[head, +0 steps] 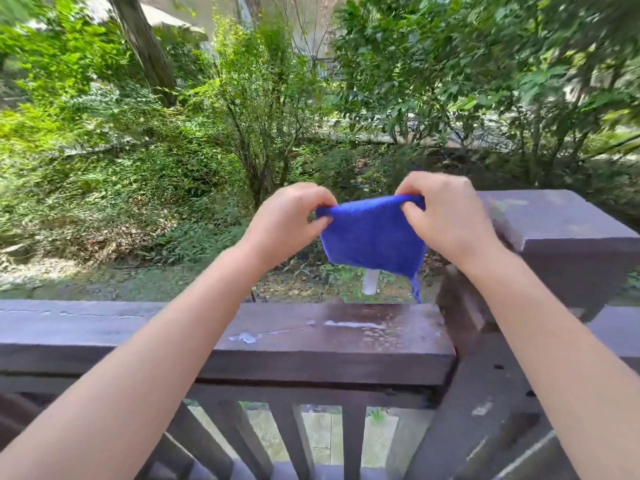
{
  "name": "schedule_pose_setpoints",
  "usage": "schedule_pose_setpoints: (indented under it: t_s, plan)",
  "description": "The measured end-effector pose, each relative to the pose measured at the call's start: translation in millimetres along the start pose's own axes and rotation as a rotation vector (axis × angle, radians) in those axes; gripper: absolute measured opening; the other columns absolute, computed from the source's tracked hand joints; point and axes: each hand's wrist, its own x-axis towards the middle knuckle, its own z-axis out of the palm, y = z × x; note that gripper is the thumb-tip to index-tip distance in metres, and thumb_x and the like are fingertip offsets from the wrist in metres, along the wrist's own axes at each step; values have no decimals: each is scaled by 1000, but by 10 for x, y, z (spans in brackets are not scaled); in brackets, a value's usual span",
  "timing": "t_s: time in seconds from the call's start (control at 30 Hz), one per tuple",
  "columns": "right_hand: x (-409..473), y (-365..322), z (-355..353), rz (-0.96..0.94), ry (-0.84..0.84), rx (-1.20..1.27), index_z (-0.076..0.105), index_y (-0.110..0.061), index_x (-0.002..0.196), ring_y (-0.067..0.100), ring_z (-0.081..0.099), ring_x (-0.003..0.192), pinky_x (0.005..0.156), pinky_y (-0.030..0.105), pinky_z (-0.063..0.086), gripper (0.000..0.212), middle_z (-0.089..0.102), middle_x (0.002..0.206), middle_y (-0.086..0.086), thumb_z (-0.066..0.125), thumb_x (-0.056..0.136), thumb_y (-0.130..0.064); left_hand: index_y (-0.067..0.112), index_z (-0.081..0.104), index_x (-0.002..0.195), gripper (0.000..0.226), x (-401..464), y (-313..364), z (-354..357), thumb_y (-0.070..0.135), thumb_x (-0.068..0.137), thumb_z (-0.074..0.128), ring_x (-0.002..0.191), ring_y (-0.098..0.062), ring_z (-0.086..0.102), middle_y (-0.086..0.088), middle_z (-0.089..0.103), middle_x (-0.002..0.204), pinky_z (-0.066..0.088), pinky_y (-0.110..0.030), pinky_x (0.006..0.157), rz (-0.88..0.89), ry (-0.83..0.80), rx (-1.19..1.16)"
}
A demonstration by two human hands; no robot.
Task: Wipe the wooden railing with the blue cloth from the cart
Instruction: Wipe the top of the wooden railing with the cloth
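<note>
The blue cloth (374,237) hangs in the air beyond the wooden railing (329,337), stretched between both hands. The left hand (287,223) has its grip pinched on the cloth's upper left corner; the right hand (446,216) has its grip clamped on the upper right corner. A square post (561,230) stands at the right, with green bushes (242,126) farther off.

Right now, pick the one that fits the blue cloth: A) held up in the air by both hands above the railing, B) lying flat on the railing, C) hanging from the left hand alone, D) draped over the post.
A: the left hand and right hand each pinch a top corner of the cloth, which hangs clear above the railing.
</note>
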Motion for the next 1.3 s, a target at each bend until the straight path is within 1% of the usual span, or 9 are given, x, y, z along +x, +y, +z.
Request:
schedule_pose_setpoints:
  t_s: [0.17, 0.37, 0.53, 0.6, 0.67, 0.8, 0.97, 1.1, 1.3]
  plan:
    - [-828, 37, 355, 97, -324, 76, 67, -13, 85, 29, 63, 88, 77, 44, 51, 17, 72, 90, 8, 59, 73, -4, 9, 67, 95, 17, -689, -112, 361, 7, 79, 64, 91, -25, 64, -8, 69, 95, 52, -35, 80, 3, -216, -61]
    - [-1621, 90, 459, 67, -429, 123, 65, -12, 81, 25, 63, 83, 74, 41, 53, 19, 69, 82, 2, 65, 69, 3, 14, 63, 86, 16, -1362, -22, 621, 10, 70, 63, 84, -22, 64, -2, 68, 89, 51, -29, 63, 109, -269, -59]
    - [-1695, 4, 470, 90, -458, 82, 61, -12, 74, 22, 57, 83, 72, 42, 52, 13, 65, 78, 0, 60, 68, 0, 4, 62, 83, 14, -1637, 62, 758, -1, 70, 63, 82, -28, 63, -10, 67, 88, 54, -35, 68, 122, -232, -87]
    - [-1629, -39, 474, 111, -410, 69, 62, -17, 80, 23, 57, 91, 76, 40, 52, 9, 65, 86, -2, 60, 72, -14, 4, 63, 82, 9, -1684, 111, 771, 0, 73, 63, 83, -28, 64, -10, 68, 87, 54, -36, 72, 130, -198, -86]
    - [-1494, -64, 537, 95, -289, 27, 61, -19, 106, 26, 53, 111, 91, 40, 46, 32, 63, 112, 3, 51, 80, -33, 5, 65, 87, 10, -1723, 109, 739, 10, 79, 61, 90, -25, 64, -7, 70, 92, 50, -40, 86, 156, -147, -94]
    - [-1228, -182, 866, 100, -473, -124, 19, -35, 142, 24, 7, 144, 117, 50, 14, 65, 13, 157, 4, 21, 85, -65, 14, 54, 122, 37, -1806, -275, 433, 28, 88, 49, 127, -7, 44, 4, 55, 130, 20, -41, 114, -84, 100, -72]
    - [-1348, -178, 1262, 142, -605, -340, 4, -46, 140, 20, 0, 145, 112, 58, 12, 73, 4, 158, -9, 2, 73, -74, 20, 22, 144, 59, -2386, -1123, 37, 42, 90, 29, 144, -14, 4, -1, 13, 155, 8, -54, 115, -533, 58, 291]
    - [-1303, -299, 1387, 249, -556, -383, 9, -45, 140, 21, 5, 144, 112, 58, 15, 80, 11, 157, -8, -6, 67, -75, 29, 26, 143, 57, -3064, -1377, 48, 53, 91, 25, 143, -15, 7, -5, 22, 154, 13, -59, 111, -500, -175, 392]
    - [-1203, -909, 1725, 298, -541, -404, 11, -43, 141, 24, 5, 144, 112, 59, 12, 80, 12, 157, -5, -3, 68, -74, 34, 32, 140, 58, -3148, -1668, -75, 41, 84, 46, 137, -16, 25, -4, 42, 145, 11, -55, 113, -307, -178, 385]
